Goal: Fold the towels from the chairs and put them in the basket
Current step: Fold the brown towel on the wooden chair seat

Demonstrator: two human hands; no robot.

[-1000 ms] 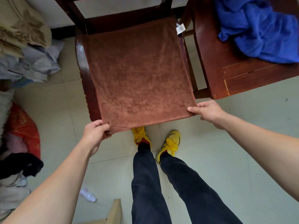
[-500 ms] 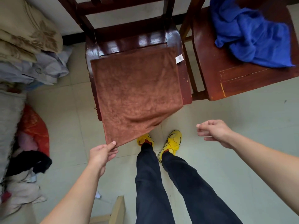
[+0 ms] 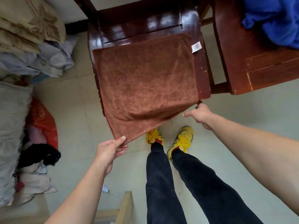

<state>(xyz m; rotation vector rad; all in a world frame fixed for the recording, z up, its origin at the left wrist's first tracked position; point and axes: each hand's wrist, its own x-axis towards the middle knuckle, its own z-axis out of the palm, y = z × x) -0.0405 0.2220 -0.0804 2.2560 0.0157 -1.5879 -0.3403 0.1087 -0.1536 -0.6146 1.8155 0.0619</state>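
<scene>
left hand point(image 3: 111, 148) fingers point(image 3: 121, 140) clamped on brown towel point(image 3: 145, 81) lower-left corner | right hand point(image 3: 200, 114) at lower-right corner, grip cannot tell | towel covers chair point(image 3: 142, 25) seat, upper centre, front edge overhanging | advice: secure both corners, lift evenly, meet far edge squarely

Pale tiled floor point(image 3: 69, 120), glossy dark wooden chair point(image 3: 145, 25), bedding point(image 3: 24, 29) heaped left.

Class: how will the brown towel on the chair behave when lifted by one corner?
Probably floppy: the brown towel sags off the chair edge toward the left hand pinching its corner. Likely light: a pinch holds it. Fuzzy pile should resist slipping.
</scene>
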